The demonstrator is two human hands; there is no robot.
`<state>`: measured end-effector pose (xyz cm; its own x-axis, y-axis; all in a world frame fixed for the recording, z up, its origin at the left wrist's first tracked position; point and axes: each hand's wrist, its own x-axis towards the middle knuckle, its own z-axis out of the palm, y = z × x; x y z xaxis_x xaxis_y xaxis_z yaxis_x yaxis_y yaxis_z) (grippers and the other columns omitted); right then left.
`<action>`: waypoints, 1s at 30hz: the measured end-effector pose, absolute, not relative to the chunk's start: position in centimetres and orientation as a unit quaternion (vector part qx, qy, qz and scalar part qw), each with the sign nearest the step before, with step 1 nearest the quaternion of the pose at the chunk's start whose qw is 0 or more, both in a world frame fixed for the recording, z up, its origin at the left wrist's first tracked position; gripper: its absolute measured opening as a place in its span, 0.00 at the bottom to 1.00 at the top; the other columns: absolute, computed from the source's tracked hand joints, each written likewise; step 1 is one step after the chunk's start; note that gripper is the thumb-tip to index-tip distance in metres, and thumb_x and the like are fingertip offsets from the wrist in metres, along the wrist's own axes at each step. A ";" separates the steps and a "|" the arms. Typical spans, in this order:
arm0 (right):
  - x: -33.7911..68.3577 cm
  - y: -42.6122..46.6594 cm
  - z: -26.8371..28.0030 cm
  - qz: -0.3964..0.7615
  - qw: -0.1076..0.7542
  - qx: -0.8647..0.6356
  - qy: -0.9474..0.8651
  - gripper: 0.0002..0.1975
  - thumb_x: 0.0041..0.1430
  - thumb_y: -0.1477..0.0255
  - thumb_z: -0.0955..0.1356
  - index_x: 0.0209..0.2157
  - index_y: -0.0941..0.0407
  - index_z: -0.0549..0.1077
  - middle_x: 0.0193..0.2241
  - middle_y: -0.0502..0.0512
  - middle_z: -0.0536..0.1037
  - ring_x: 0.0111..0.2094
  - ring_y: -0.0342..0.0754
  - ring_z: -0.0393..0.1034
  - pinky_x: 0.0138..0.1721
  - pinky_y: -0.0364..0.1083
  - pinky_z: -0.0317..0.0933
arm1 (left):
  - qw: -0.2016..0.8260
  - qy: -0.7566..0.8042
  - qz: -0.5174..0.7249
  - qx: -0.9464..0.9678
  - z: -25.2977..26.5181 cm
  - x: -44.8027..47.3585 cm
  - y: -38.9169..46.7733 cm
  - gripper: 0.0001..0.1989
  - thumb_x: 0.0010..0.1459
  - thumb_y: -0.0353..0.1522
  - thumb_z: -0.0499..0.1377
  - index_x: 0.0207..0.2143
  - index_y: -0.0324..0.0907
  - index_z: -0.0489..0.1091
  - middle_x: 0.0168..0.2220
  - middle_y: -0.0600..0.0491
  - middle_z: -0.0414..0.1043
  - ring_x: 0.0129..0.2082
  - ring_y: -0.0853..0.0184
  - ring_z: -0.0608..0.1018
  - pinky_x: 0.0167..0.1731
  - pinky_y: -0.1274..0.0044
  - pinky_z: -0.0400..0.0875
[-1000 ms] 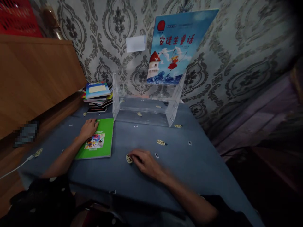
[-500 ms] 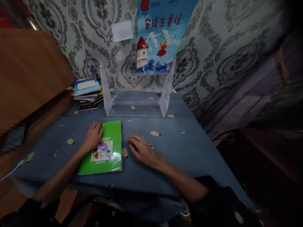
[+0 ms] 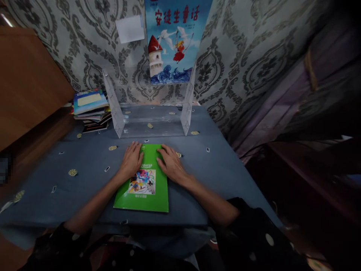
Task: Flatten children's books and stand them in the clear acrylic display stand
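Observation:
A green book (image 3: 158, 201) with a colourful picture on its cover lies flat on the cloth-covered table, between my two hands. My left hand (image 3: 132, 161) holds its upper left edge, thumb on the cover and fingers pointing away from me. On the opposite side, my right hand (image 3: 172, 165) takes the upper right edge, with thumb and fingertips over the cover's border. What lies under the fingers is hidden. Just beyond the book stands a clear plastic rack (image 3: 153, 131) with upright side panels.
A stack of books (image 3: 91, 105) sits at the table's back left, by a wooden cabinet (image 3: 31, 82). A blue poster (image 3: 175, 45) and a white paper (image 3: 130, 29) are on the patterned wall. The dark tablecloth (image 3: 197, 180) has pineapple prints. A purplish curtain (image 3: 262, 101) hangs at right.
The green book has slid right, to in front of the rack, with my left hand on it. My right hand has come onto the book's right edge. The view has shifted right.

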<state>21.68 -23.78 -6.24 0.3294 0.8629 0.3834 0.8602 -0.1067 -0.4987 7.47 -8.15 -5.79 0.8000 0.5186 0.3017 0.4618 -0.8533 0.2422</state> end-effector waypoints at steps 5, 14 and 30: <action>22.3 -23.6 -6.8 0.005 0.340 -0.746 -0.573 0.19 0.66 0.70 0.63 0.57 0.58 0.69 0.61 0.66 0.66 0.63 0.59 0.58 0.64 0.62 0.56 | 0.063 0.141 0.154 0.976 -4.8 7.6 -9.4 0.23 0.70 0.35 0.46 0.63 0.39 0.62 0.66 0.43 0.62 0.68 0.58 0.62 0.66 0.58 0.54; 24.1 -22.7 -6.9 0.036 0.348 -0.736 -0.579 0.20 0.67 0.67 0.62 0.58 0.59 0.68 0.61 0.67 0.66 0.63 0.57 0.60 0.64 0.59 0.56 | 0.067 0.091 0.151 0.982 -4.5 7.7 -9.4 0.24 0.70 0.37 0.45 0.63 0.38 0.62 0.66 0.42 0.62 0.67 0.60 0.63 0.66 0.62 0.56; 22.7 -23.8 -6.2 0.011 0.365 -0.758 -0.541 0.17 0.66 0.71 0.63 0.55 0.56 0.70 0.53 0.64 0.68 0.55 0.57 0.64 0.56 0.58 0.63 | -0.044 0.250 0.152 0.955 -3.1 6.4 -9.4 0.18 0.67 0.34 0.48 0.53 0.38 0.69 0.55 0.40 0.72 0.56 0.52 0.74 0.57 0.61 0.67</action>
